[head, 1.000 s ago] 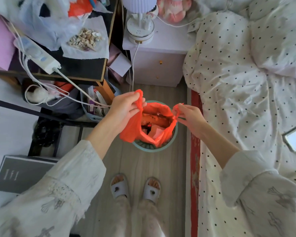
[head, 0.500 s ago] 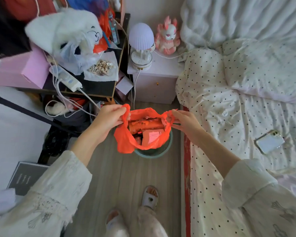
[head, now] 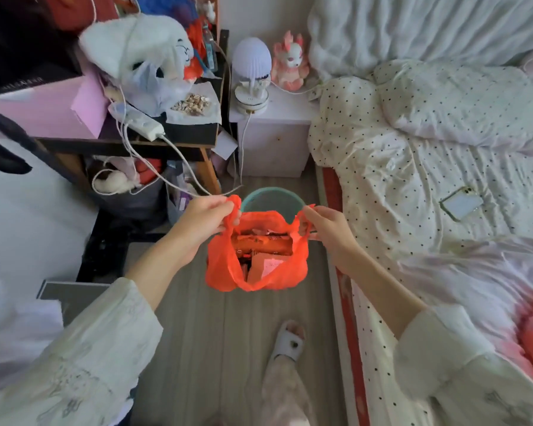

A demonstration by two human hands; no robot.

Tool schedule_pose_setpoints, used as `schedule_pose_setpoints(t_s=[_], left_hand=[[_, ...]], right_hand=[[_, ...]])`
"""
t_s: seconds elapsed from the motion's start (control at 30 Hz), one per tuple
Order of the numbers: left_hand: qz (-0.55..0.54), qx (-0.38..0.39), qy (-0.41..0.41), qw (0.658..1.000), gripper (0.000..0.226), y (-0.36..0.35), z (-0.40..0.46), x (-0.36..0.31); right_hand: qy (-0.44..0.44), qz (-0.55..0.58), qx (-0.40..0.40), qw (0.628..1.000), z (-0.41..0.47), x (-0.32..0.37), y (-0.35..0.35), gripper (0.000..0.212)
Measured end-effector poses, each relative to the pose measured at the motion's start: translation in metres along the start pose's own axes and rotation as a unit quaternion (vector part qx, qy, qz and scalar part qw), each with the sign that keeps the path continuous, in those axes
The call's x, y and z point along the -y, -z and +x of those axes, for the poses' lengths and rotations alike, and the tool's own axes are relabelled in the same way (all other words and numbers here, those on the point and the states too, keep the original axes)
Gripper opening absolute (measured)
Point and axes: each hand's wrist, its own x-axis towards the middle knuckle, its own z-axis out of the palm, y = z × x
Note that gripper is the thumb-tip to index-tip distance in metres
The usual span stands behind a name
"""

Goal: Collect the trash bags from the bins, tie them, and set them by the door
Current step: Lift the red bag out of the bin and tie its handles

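An orange plastic trash bag (head: 290,272) hangs in the air in front of me, its mouth open and wrappers and paper visible inside. My left hand (head: 203,219) pinches its left handle and my right hand (head: 326,229) pinches its right handle. The bag is clear of the round green bin (head: 271,193), which stands on the wooden floor just beyond it, next to the bed. The bag hides the bin's near rim.
A bed with a dotted cover (head: 413,179) and a phone (head: 460,202) runs along the right. A white nightstand (head: 274,142) with a lamp stands behind the bin. A cluttered dark desk (head: 130,136) with hanging cables is at left. My slippered foot (head: 290,342) is on the floor strip.
The bag has come up out of the bin and toward me, held by both handles. My view has tilted up, and one foot has stepped back out of sight.
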Motion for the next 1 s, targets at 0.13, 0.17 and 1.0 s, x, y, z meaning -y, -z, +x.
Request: schedule_pose_setpoints(t_s=[0.13,0.17,1.0], left_hand=[[0.004,-0.013,0.035,0.999,0.022,-0.011,-0.014,0.064],[0.003,-0.017,0.046,0.999,0.022,-0.015,-0.015,0.081],[0.017,-0.192,-0.258,0.947,0.042,-0.119,0.141,0.421]], right_hand=[[-0.03,-0.014,-0.013,0.999,-0.017,-0.06,-0.012,0.022],[-0.037,-0.013,-0.015,0.999,-0.019,-0.077,-0.012,0.022],[0.299,-0.028,-0.044,0.953,0.118,-0.398,-0.07,0.007]])
